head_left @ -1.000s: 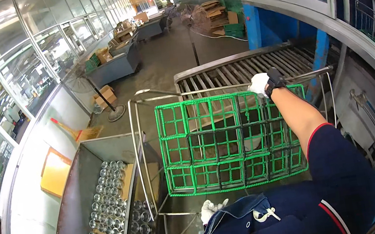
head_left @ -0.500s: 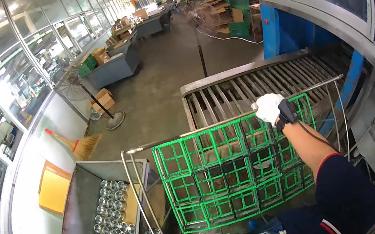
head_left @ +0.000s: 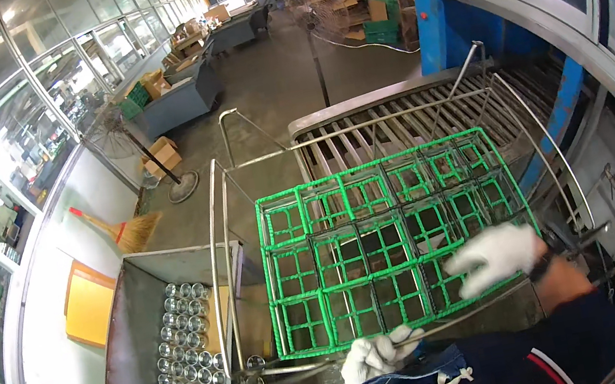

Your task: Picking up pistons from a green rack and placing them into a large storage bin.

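Observation:
A green-wrapped wire rack [head_left: 368, 275], divided into square cells, lies at a slant before me inside a thin metal rod frame [head_left: 217, 288]. My left hand [head_left: 380, 356], in a white glove, is at the frame's near bar by my waist, fingers curled around it. Over the rack's near right cells hovers my right hand [head_left: 493, 258], also gloved and slightly blurred. Its fingers reach out leftward, somewhat apart, with nothing seen in them. Whether they touch the green wires I cannot tell. The cells hold no glassware that I can see.
Left of the rack, a metal bin [head_left: 128, 360] holds rows of clear glasses [head_left: 188, 350]. A slatted roller conveyor [head_left: 393, 119] runs beyond the rack toward a blue machine frame [head_left: 431, 33]. Two stand fans [head_left: 315, 52], a broom [head_left: 137, 230] and a cardboard box [head_left: 162, 158] stand farther off.
My right hand has left the far bar and moved down over the rack's near right. The frame has swung over, its bar now near my waist. My left hand has come into view.

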A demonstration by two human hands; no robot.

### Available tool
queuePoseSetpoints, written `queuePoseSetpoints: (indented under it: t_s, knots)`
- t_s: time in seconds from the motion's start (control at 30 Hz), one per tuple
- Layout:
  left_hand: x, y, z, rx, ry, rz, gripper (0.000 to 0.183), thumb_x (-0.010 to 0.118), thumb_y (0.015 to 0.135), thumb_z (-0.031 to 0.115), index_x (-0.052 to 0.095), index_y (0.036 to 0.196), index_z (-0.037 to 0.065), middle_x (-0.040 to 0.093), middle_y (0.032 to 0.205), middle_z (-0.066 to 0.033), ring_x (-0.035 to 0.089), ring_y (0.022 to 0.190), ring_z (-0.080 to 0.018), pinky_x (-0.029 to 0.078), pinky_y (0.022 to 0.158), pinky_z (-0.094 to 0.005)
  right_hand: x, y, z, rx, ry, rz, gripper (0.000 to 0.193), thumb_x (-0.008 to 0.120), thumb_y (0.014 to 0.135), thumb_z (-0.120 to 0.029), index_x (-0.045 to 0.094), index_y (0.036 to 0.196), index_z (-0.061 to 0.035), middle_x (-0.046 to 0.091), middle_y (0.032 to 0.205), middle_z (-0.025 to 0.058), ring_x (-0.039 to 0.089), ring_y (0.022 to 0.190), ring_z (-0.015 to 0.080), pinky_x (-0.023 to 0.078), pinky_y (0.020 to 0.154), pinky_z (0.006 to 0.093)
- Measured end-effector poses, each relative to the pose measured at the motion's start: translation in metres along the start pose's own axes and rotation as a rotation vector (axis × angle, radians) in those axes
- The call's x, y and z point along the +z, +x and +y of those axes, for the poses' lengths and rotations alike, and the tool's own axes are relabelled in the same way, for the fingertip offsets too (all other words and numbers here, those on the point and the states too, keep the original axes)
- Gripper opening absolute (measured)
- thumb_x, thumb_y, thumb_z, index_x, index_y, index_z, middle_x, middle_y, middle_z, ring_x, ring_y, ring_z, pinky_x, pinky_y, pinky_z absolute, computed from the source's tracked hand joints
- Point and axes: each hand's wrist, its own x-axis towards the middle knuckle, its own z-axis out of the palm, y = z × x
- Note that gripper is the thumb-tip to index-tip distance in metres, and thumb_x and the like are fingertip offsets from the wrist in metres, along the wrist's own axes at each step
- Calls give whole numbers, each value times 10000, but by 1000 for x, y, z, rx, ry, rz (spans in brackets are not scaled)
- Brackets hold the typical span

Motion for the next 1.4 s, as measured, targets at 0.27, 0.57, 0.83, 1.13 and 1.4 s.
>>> queuePoseSetpoints:
  t_s: [0.27,0.57,0.83,1.13,1.4]
  knots:
    - [55,72,39,-76,160,-302,622,462,1035,322,476,530,-41,568,737,-192,522,1247,-537,385,1088,-689,34,-29,25,18,-552,1358,119,692,778,-141,675,711,-44,453,492,112,433,463,338,408,590,437]
    - [103,190,44,-184,225,65,303,519,1037,271,544,915,-6,653,1031,-307,624,1091,-527,595,903,-579,-55,48,111,-11,-655,1514,170,661,855,-185,681,761,-45,503,528,126,498,510,352,455,612,438]
    - [74,360,52,-116,262,191,181,514,1033,232,510,1077,57,671,1044,-222,650,918,-559,577,789,-715,-130,154,220,259,-611,1247,148,713,790,-256,778,879,-158,718,779,84,659,743,280,513,735,402]
    - [48,386,57,-112,620,413,485,599,965,487,638,943,4,630,779,-138,633,677,-301,569,637,-438,-123,192,238,174,-492,1146,178,704,847,-248,765,938,-108,709,819,126,673,811,309,517,750,432]
    - [-16,323,57,-186,1018,223,382,631,951,511,699,967,135,581,682,25,504,551,-115,389,505,-259,-122,167,220,-57,642,755,500,671,914,-55,537,1389,20,554,1425,145,538,1283,257,437,1065,366]
